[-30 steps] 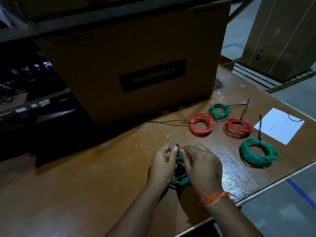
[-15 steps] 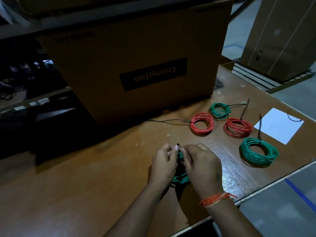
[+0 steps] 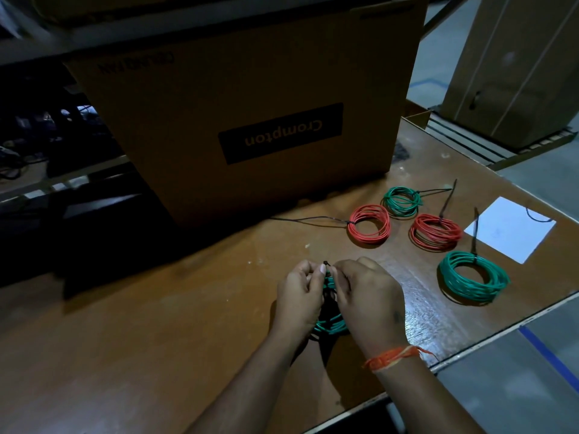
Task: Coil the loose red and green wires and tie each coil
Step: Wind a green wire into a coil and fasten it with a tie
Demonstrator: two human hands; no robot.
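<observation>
Basically, your left hand (image 3: 299, 300) and right hand (image 3: 365, 297) were together, both pinching the green coil (image 3: 330, 324) upright over the table (image 3: 141, 355), likely to cinch the black tie (image 3: 326, 264). Finished coils lay well right; bare tabletop left, table edge close behind.

Green coil (image 3: 330, 324) upright between the hands; two red coils (image 3: 369, 223) and two green coils (image 3: 473, 277) lie flat, tied
</observation>
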